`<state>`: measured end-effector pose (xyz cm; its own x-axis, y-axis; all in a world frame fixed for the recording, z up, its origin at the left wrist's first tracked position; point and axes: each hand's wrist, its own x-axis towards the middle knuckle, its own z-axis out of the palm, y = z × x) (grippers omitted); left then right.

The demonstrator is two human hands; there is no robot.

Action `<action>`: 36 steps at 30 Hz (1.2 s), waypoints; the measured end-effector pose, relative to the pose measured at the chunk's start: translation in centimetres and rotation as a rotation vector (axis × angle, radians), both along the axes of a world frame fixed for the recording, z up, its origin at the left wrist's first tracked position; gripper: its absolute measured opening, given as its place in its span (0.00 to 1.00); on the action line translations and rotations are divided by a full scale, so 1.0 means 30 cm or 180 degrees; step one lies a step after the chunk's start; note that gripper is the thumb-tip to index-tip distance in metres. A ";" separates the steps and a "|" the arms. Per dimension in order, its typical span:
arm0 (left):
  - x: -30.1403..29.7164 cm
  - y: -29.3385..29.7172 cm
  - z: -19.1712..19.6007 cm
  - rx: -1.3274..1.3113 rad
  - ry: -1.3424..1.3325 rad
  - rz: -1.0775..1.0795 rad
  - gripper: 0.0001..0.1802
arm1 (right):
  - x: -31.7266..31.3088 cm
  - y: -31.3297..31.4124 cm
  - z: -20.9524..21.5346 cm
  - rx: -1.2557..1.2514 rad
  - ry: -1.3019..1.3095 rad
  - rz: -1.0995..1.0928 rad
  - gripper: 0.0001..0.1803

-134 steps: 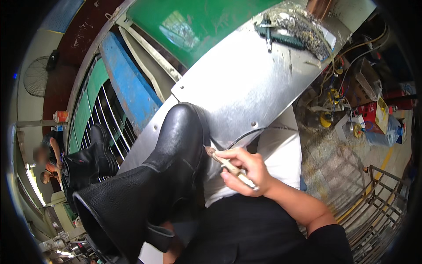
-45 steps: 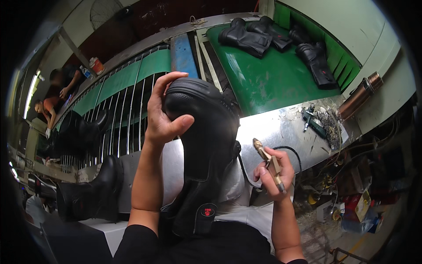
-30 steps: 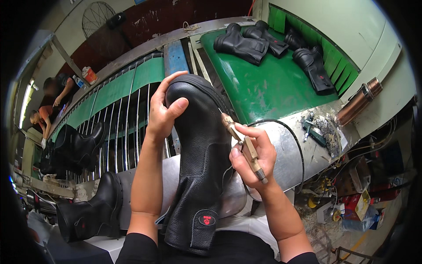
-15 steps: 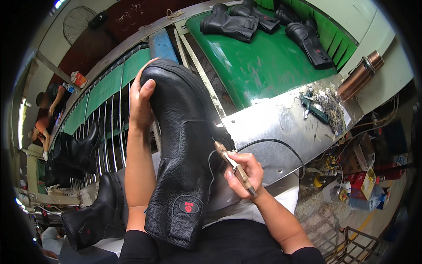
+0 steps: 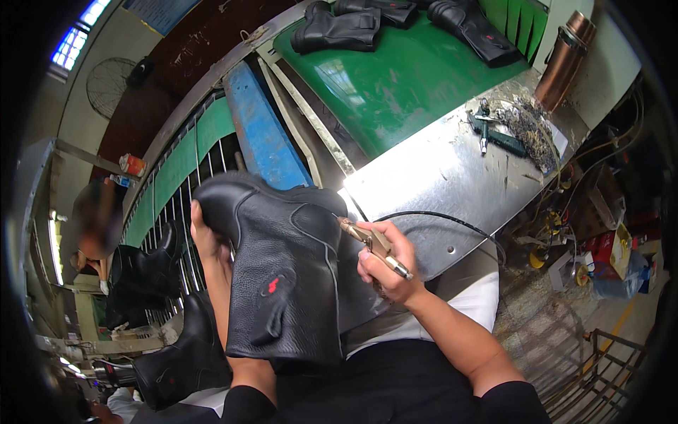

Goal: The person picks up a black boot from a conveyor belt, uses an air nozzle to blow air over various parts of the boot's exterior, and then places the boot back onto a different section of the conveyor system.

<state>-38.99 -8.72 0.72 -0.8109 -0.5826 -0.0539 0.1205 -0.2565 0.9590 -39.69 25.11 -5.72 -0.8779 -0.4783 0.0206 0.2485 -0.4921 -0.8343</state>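
The left hand (image 5: 207, 244) is clasped around the far side of a tall black leather boot (image 5: 282, 272), only its fingers and palm edge showing past the boot's left flank, while the right hand (image 5: 387, 263) is clenched around a slim metal hand tool (image 5: 371, 244) trailing a thin black hose (image 5: 452, 220). At the far left of the frame a blurred co-worker stands beside more black boots (image 5: 152, 272) lined along a barred rack (image 5: 180, 191). The held boot sits left of centre, its long axis running from the toe at upper left down to the shaft opening at the lower middle, resting toward the person's lap. The tool's tip points leftward and meets the boot's right side near the ankle seam, so the boot lies directly left of the right hand, which is the nearer to that seam. To the right stretches a shiny steel bench top (image 5: 452, 177), then a green table (image 5: 417, 78) with further boots (image 5: 339, 28), a copper-coloured flask (image 5: 561, 56), and a heap of thread scraps (image 5: 526, 127).
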 end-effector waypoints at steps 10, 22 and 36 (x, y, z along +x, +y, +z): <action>0.562 0.010 -0.268 0.0357 -0.0208 0.0469 0.30 | -0.047 -0.116 -0.004 -0.0259 -0.0349 -0.0006 0.20; 0.724 0.521 -0.096 0.0811 -0.2015 -0.0123 0.37 | 0.032 -0.127 -0.065 0.0101 -0.0215 -0.0030 0.21; 0.615 0.726 -0.088 0.1581 -0.2038 -0.1229 0.44 | 0.074 -0.014 -0.027 -0.0167 -0.0429 0.0321 0.22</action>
